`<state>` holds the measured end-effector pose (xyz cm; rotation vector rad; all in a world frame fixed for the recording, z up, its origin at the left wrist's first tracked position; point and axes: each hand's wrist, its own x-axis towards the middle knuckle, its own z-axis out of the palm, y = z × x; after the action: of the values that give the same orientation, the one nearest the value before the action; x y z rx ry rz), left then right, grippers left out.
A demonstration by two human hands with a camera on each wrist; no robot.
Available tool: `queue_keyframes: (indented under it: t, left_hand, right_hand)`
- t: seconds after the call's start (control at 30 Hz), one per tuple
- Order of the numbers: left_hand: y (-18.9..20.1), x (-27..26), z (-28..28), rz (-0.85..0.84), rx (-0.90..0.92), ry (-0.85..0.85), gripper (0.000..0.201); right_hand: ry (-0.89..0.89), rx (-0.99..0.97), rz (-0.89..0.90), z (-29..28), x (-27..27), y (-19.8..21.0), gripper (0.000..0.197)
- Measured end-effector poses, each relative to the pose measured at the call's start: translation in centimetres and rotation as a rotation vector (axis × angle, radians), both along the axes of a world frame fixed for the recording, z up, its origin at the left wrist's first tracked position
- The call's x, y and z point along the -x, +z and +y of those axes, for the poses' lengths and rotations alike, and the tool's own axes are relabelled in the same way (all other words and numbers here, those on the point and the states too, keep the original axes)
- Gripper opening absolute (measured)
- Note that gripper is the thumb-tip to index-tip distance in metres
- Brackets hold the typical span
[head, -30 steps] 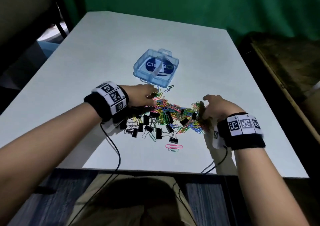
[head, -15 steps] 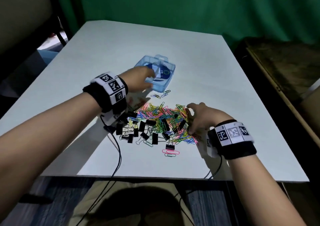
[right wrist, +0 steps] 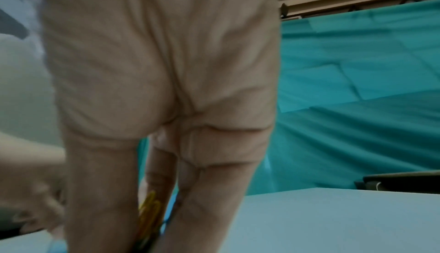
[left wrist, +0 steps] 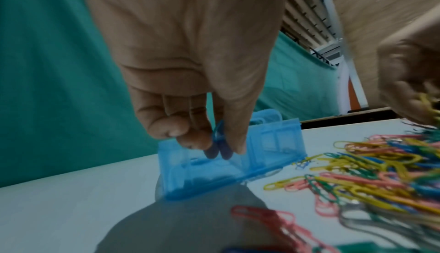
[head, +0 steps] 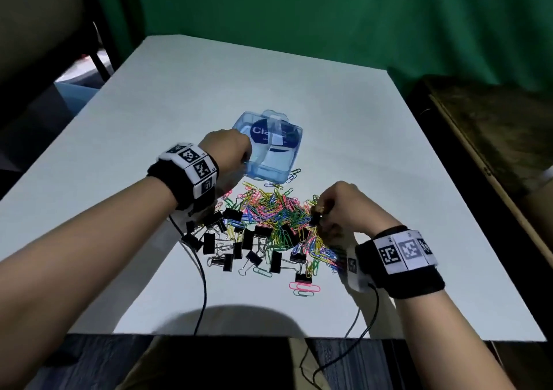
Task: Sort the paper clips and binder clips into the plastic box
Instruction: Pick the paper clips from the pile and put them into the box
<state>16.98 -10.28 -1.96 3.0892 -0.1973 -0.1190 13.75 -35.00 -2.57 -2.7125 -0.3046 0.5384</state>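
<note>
So the blue plastic box sits mid-table, just past the far edge of the clip pile, lid shut with a round label on top; can't tell what's inside through the plastic. The left hand is at the box's left near corner, fingers curled, pinching a blue paper clip between thumb and fingertips right in front of the box. The right hand is bunched at the right side of the colourful paper clips, holding a few yellow ones. Black binder clips are scattered along the near side of the white table.
</note>
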Motion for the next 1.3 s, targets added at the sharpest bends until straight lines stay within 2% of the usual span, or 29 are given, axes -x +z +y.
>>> queue_keyframes:
  t: [0.13,0.2,0.33,0.4,0.5,0.6,0.7,0.83,0.87,0.93,0.97,1.03,1.07,1.17,1.23,1.3]
  left_hand:
    - [-0.1,1.0,-0.3,0.007,0.028,-0.054,0.007]
    - [-0.5,1.2,-0.4,0.023,0.082,-0.072,0.008]
    - [-0.3,1.0,-0.2,0.096,0.231,-0.111,0.029]
    - [0.2,1.0,-0.1,0.091,0.335,-0.129,0.038]
    - [1.1,1.6,-0.5,0.016,0.534,-0.168,0.031]
    - [1.4,2.9,-1.9,0.116,0.652,-0.239,0.023]
    - [0.9,4.1,-3.5,0.223,0.614,-0.306,0.018]
    - [-0.3,4.7,-4.9,0.271,0.480,-0.335,0.021]
    - [-0.4,4.8,-5.2,0.275,0.445,-0.345,0.021]
    - [-0.4,5.1,-5.8,0.295,0.385,-0.373,0.021]
    - [-0.4,5.3,-6.2,0.307,0.355,-0.393,0.022]
    - [-0.4,5.6,-7.1,0.307,0.289,-0.418,0.025]
    - [-0.5,5.9,-7.4,0.296,0.251,-0.425,0.027]
    - [-0.9,6.2,-8.2,0.236,0.159,-0.460,0.032]
    - [-1.1,6.3,-8.4,0.216,0.139,-0.475,0.033]
    - [-1.3,6.3,-8.5,0.202,0.122,-0.483,0.032]
  right_hand:
    - [-0.088,-0.207,0.005,-0.9,-0.3,0.8,0.003]
    - [-0.122,-0.330,0.072,-1.1,-0.3,1.4,0.008]
    - [-0.138,-0.556,0.172,-0.9,0.0,3.3,0.013]
    - [-0.135,-0.609,0.206,-0.6,0.0,3.7,0.013]
    - [-0.150,-0.625,0.266,-0.1,0.0,3.1,0.015]
    - [-0.149,-0.604,0.317,0.5,0.3,2.2,0.019]
    - [-0.078,-0.488,0.336,0.6,0.5,1.4,0.020]
    - [-0.070,-0.191,0.008,-0.3,-1.1,0.5,0.036]
    - [-0.070,-0.122,-0.020,-0.5,-1.5,0.2,0.040]
    - [-0.019,-0.012,0.004,-0.6,-2.1,-0.8,0.047]
    - [0.036,0.025,0.026,-0.5,-2.2,-1.3,0.043]
    - [0.147,0.059,0.058,-0.1,-2.2,-2.2,0.034]
    - [0.195,0.039,0.087,0.2,-1.9,-2.1,0.037]
    - [0.222,-0.014,0.166,0.9,-1.7,-0.8,0.037]
    - [0.170,-0.005,0.052,1.2,-2.5,-0.4,0.026]
    - [0.153,0.020,-0.036,1.6,-3.6,0.1,0.027]
